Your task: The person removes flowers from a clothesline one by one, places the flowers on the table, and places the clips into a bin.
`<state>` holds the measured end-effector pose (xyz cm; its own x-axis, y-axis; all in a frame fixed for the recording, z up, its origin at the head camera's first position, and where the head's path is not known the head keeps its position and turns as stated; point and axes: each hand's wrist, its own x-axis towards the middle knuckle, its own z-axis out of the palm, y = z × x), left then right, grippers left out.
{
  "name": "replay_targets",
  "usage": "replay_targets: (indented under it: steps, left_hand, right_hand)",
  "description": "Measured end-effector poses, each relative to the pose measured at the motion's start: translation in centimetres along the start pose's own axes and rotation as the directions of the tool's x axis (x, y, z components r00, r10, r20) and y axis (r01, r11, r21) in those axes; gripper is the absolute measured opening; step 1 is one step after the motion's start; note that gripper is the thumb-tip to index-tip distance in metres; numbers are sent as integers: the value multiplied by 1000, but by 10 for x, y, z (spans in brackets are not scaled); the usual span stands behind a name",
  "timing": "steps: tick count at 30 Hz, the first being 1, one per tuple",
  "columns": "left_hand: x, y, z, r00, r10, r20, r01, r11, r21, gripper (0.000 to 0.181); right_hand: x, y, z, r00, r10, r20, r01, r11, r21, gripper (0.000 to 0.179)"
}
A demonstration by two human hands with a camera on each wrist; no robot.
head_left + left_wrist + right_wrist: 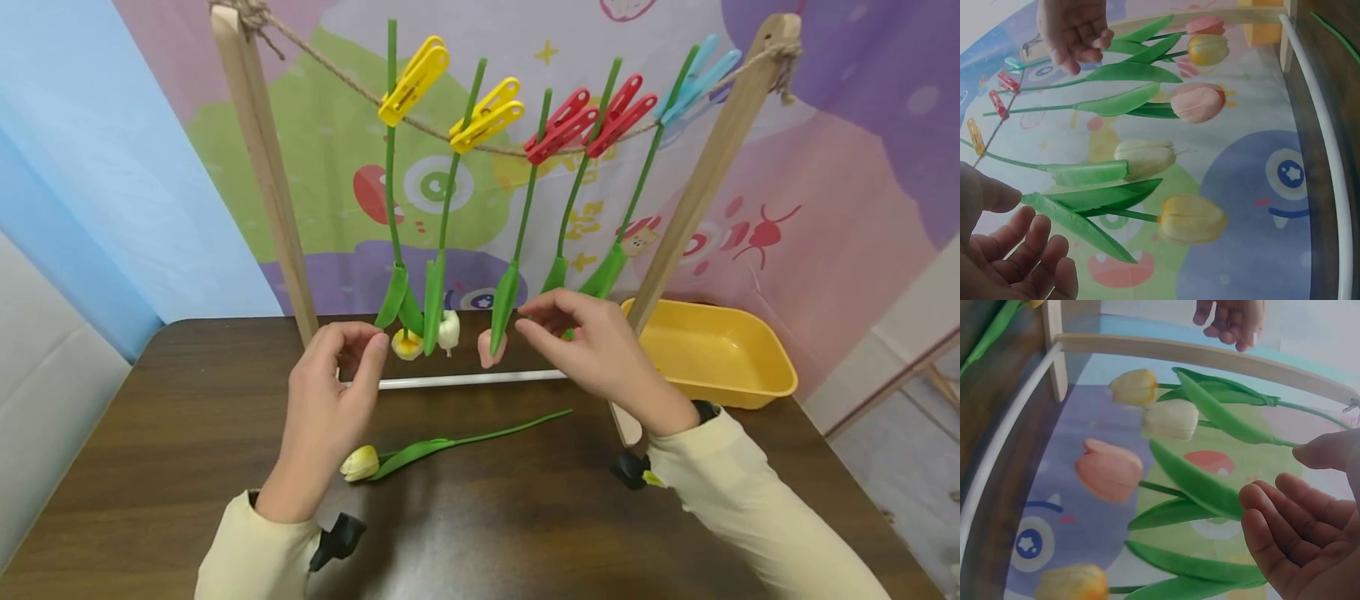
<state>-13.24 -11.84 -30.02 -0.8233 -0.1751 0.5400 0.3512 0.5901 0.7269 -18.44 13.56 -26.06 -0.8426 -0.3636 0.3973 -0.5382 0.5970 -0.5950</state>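
Note:
Artificial tulips hang upside down from a twine line (330,68), their stems held by two yellow clothespins (415,81), two red clothespins (561,127) and a blue clothespin (684,93). My left hand (333,383) is beside the leftmost yellow tulip (1192,219), fingers loosely bent and nothing held; its thumb tip overlaps the leaf base in the left wrist view. Close to the pink tulip (1110,472) hovers my right hand (592,346), fingers relaxed and holding nothing. Between them hangs a white tulip (448,330). Another yellow tulip (412,452) lies on the table below.
Two wooden posts (272,167) carry the twine, with a white rod (472,380) joining them low down. A yellow tub (750,398) stands behind the right post on the dark wooden table (187,467). A cartoon-printed cloth (315,200) hangs behind.

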Motion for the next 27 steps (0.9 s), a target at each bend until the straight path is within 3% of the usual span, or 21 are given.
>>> replay_targets:
  steps: [12,18,27]
  left_hand:
    - [24,17,1,998,21,-59,-27,994,-106,19]
    - [36,27,1,999,23,-49,-30,990,-137,21]
    - [54,38,2,997,46,-66,-58,978,-201,21]
  right_hand:
    - [21,-31,-3,995,-81,-50,85,992,90,18]
    - [36,-50,-5,987,-137,-82,145,983,114,18]
    - [56,-83,-20,966,-191,-173,227,948,221,20]
